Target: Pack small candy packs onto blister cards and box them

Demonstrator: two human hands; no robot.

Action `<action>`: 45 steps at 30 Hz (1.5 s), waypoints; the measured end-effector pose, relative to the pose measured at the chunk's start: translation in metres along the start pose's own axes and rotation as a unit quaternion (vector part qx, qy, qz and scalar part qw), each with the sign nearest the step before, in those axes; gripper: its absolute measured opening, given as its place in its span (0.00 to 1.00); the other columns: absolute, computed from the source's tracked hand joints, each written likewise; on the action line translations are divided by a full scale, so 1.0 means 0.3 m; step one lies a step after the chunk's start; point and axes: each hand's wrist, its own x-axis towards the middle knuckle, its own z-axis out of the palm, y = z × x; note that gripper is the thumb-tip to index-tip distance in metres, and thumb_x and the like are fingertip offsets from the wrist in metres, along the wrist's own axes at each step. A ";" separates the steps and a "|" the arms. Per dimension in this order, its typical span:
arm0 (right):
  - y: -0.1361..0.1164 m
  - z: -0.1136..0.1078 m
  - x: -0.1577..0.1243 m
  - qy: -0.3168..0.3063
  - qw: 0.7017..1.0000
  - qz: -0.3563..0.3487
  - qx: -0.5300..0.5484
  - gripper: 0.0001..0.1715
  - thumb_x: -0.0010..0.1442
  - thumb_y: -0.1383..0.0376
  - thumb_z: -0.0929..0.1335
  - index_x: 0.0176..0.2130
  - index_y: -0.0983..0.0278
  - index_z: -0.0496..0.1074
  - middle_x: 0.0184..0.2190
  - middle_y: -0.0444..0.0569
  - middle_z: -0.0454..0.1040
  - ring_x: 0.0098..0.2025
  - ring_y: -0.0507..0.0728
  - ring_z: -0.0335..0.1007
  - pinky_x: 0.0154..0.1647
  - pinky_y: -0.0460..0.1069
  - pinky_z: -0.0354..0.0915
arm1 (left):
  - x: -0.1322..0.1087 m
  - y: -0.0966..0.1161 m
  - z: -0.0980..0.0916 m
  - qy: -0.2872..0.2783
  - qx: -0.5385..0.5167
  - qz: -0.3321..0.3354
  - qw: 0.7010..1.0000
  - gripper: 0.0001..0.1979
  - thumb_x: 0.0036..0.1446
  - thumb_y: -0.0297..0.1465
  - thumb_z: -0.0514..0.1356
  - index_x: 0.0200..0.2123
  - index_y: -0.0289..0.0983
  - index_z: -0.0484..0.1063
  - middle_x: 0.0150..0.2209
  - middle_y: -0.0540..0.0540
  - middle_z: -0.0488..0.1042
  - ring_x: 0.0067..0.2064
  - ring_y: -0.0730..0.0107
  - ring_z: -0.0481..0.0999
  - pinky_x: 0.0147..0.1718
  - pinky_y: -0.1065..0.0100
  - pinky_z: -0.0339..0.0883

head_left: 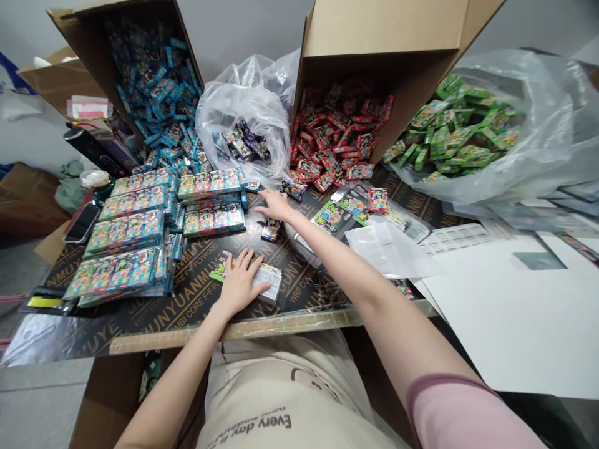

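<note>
the tabletop carries all work items. the left hand is palm down near the front edge of the tabletop, left of the edge's midpoint, with its fingers spread. it rests on a flat clear sleeve with a green and white printed insert; the sleeve lies just behind the front edge and is partly covered by the hand.

the right hand is extended toward the rear edge, fingers partly spread and pointing left. it is positioned between two small boxes: a purple box just in front of it and a dark box just behind it. contact with either box cannot be determined.

wrapped packs are stacked in rows from the front left corner toward the rear edge. a second group of wrapped packs stands beside them, near the left hand.

along the rear edge, left to right: a carton spilling blue boxes, a clear bag containing purple boxes, a carton spilling red boxes, and, at the rear right corner, a clear bag holding green boxes. one red box lies on flat sleeves right of the right hand. white sheets extend beyond the right edge.
</note>
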 end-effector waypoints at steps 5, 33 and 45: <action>-0.022 0.054 0.181 0.045 0.998 0.047 0.018 0.37 0.63 0.66 0.64 0.67 0.71 0.50 0.63 0.65 0.59 0.62 0.68 0.56 0.58 0.63 0.56 | 0.015 -0.004 0.003 0.010 -0.007 -0.002 1.000 0.30 0.60 0.47 0.57 0.61 0.41 0.64 0.64 0.36 0.63 0.66 0.47 0.58 0.65 0.39 0.40; -0.133 -0.061 -0.616 0.084 0.947 -0.078 0.299 0.49 0.48 0.45 0.73 0.62 0.60 0.60 0.58 0.58 0.66 0.53 0.65 0.67 0.50 0.59 0.65 | 0.011 0.134 -0.125 0.035 -0.688 -0.291 0.663 0.18 0.35 0.41 0.73 0.22 0.33 0.75 0.21 0.51 0.74 0.22 0.77 0.70 0.24 0.73 0.64; -0.098 -0.005 -0.703 0.213 0.946 -0.121 0.212 0.40 0.47 0.62 0.73 0.58 0.59 0.61 0.51 0.53 0.69 0.52 0.65 0.66 0.56 0.59 0.62 | -0.005 0.006 -0.103 0.035 -0.285 -0.061 0.956 0.26 0.53 0.39 0.61 0.55 0.37 0.72 0.58 0.37 0.70 0.62 0.49 0.65 0.62 0.44 0.51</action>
